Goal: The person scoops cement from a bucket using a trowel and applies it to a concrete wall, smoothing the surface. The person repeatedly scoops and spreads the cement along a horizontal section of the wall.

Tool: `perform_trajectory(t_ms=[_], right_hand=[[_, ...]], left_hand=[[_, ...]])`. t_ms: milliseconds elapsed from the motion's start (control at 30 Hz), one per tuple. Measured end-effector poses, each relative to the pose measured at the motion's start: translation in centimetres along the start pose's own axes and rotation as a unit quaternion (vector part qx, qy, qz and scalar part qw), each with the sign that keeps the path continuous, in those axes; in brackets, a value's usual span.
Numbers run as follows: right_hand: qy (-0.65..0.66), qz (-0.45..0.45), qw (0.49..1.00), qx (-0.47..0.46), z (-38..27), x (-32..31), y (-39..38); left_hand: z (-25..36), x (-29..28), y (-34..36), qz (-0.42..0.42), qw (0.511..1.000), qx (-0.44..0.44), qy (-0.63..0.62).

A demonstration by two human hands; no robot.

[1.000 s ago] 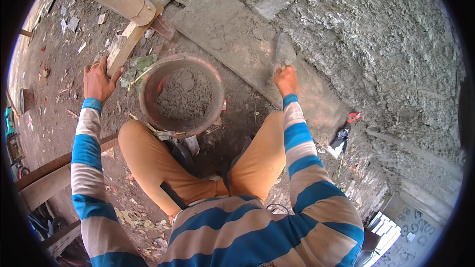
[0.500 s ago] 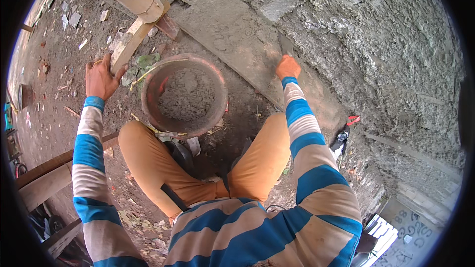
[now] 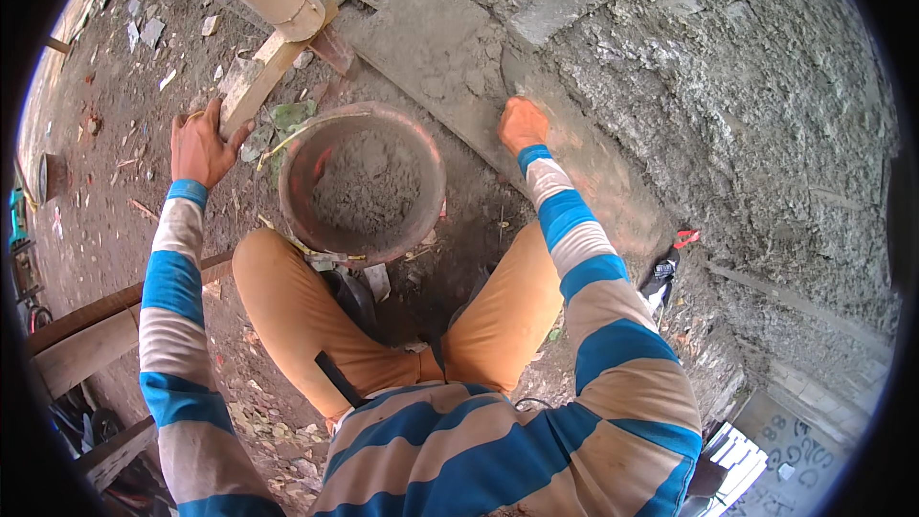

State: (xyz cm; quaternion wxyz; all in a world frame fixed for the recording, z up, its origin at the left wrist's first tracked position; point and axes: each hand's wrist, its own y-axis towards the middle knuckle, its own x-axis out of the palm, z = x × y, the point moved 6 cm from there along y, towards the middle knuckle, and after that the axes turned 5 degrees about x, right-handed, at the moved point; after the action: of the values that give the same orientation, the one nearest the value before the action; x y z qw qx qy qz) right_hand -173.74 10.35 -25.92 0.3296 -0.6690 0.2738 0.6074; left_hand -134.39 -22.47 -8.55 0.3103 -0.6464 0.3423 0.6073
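Observation:
At the left, my left hand (image 3: pixel 204 144) grips the lower end of a light wooden board (image 3: pixel 254 81) that lies against the foot of a pale round post (image 3: pixel 282 0). My right hand (image 3: pixel 523 124) is closed on a trowel, whose grey blade (image 3: pixel 509 72) is mostly hidden against the cement-smeared slab edge (image 3: pixel 436 67). Between my hands a round tub (image 3: pixel 431 182) holds grey mortar (image 3: pixel 369 187); its rim is reddish and smeared. My bent knees in orange trousers sit just below the tub.
Rough grey plastered surface (image 3: pixel 718 105) fills the right. Dirt ground with scraps (image 3: pixel 134 124) spreads left, with a small bucket (image 3: pixel 53 177) and wooden beams (image 3: pixel 86 345) at lower left. A black object with red strap (image 3: pixel 661 273) lies right of my knee.
My right hand with the trowel has moved up and leftward along the slab edge. My left hand stays on the board, shifting slightly in the view.

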Motion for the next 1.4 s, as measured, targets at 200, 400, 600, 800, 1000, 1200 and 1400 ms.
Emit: perform_trajectory(t_ms=[200, 400, 600, 800, 1000, 1200, 1400], right_hand=[[0.221, -0.043, 0.954, 0.196, 6.6, -0.8, -7.7], [0.384, -0.173, 0.890, 0.178, -1.0, 2.0, -5.3], [0.525, -0.191, 0.777, 0.290, -4.8, 4.5, 2.3], [0.495, -0.164, 0.819, 0.239, -5.0, 5.1, -0.4], [0.620, -0.160, 0.703, 0.310, -5.8, 7.6, 3.0], [0.593, -0.144, 0.756, 0.238, -7.4, 6.4, 1.9], [0.634, -0.144, 0.700, 0.295, -9.0, 5.3, 6.0]], left_hand=[[-0.7, -0.4, -0.8, -0.005, 1.000, -0.003, -0.008], [-0.8, -0.3, -1.5, -0.010, 1.000, -0.001, 0.003], [-0.2, -0.1, -0.8, -0.027, 0.999, -0.009, -0.016], [-0.9, -0.2, -1.0, -0.016, 1.000, -0.017, -0.014], [0.1, -0.3, 0.2, -0.008, 0.999, 0.000, -0.041], [-0.6, -0.7, -0.4, -0.039, 0.999, -0.022, -0.031], [-0.5, -0.1, -0.1, -0.019, 0.999, 0.006, -0.025]])
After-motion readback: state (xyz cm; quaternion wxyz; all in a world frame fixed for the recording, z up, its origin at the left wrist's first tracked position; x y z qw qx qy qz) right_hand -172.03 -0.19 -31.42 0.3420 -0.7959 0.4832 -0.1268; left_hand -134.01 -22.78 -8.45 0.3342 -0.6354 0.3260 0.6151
